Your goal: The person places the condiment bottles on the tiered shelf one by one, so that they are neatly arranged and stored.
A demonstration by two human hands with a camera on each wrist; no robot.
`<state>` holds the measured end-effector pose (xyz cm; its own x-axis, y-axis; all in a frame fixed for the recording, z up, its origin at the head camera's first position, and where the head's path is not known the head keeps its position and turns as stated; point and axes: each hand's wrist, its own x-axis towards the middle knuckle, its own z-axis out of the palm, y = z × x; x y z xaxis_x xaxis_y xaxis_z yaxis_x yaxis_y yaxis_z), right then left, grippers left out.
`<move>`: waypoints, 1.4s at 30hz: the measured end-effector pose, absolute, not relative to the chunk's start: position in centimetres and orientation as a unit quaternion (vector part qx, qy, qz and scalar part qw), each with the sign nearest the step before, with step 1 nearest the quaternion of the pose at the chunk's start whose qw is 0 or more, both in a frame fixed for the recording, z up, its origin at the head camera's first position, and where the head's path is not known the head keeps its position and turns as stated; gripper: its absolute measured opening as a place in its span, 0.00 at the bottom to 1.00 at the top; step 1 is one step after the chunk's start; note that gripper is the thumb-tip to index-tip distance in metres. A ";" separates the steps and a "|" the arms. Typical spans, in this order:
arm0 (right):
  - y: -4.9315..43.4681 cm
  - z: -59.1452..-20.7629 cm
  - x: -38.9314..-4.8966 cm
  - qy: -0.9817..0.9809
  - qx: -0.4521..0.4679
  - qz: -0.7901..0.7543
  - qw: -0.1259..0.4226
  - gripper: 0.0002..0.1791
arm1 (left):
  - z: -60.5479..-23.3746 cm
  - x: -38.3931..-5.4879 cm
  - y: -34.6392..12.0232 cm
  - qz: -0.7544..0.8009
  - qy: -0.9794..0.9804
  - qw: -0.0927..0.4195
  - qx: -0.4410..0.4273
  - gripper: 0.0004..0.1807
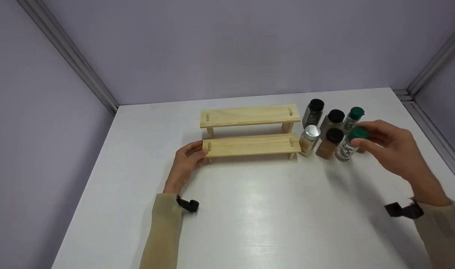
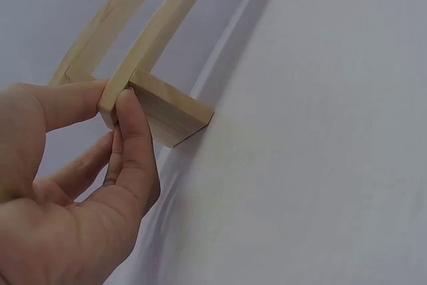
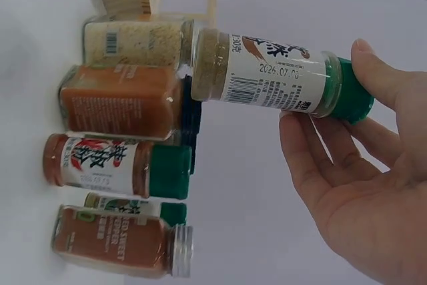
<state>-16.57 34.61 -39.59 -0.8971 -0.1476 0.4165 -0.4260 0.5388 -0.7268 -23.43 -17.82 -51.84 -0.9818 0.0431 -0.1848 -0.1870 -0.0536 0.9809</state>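
One green-capped jar (image 1: 346, 150) is in my right hand (image 1: 395, 149), right of centre in the head view, with thumb and fingers gripping it around the cap. The right wrist camera shows me it is up off the desk (image 1: 249, 224), its base about level with its neighbours' caps; it crosses the upper middle of that frame, cap to the right, brownish powder behind a white label.

At the centre of the head view, my left hand (image 1: 188, 160) pinches the left end of the lower wooden shelf (image 1: 251, 145). The upper wooden shelf (image 1: 249, 116) stands higher, just behind; I can't tell whether the two are joined.

Just beside the lower shelf's right end I see a silver-capped jar (image 1: 307, 145) of pale granules, then a black-capped jar of orange powder (image 1: 325, 148). Two other black-capped jars (image 1: 312, 117) stand behind these.

Down the left side of the right wrist frame I also make out a green-capped jar of red powder (image 3: 97, 161), a small green-capped jar (image 3: 127, 203) partly hidden, and, at lower left, a sweet pepper jar (image 3: 110, 241) with a metal lid.
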 end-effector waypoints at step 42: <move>18.0 -29.7 -25.4 -0.844 0.330 0.417 0.067 0.22 | -52.0 -23.0 -17.8 0.738 0.667 0.078 -0.065 0.26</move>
